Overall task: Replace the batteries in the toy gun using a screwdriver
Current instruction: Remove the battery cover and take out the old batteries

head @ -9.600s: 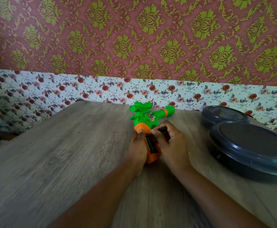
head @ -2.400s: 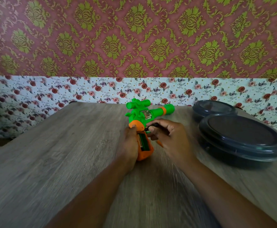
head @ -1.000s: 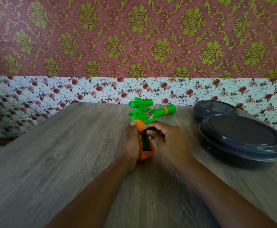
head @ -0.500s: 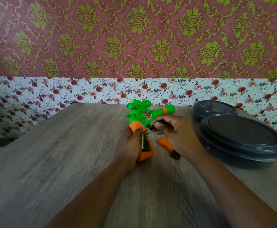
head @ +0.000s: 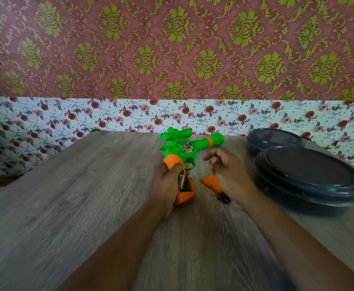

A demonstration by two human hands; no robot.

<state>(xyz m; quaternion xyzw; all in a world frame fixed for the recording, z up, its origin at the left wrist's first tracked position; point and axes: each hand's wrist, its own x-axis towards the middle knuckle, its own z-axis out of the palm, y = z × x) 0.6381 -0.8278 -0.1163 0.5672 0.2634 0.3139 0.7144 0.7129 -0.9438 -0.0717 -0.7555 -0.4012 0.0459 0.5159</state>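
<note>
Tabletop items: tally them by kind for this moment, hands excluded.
Toy gun: 1
Battery, in the open grip: 1 visible
Orange battery cover: 1
Small dark object by the cover, too blurred to identify: 1
Dark round lidded containers: 2
Total: 6

Toy gun (head: 180, 148): glossy green and orange plastic. Table (head: 66, 206): matt wood-grain. Lidded tubs (head: 310, 177): dark glossy plastic.

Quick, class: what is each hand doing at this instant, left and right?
Left hand: grips the orange handle of the toy gun, thumb by a battery.
Right hand: blurred, fingers loosely curled, apparently holding nothing.
</note>
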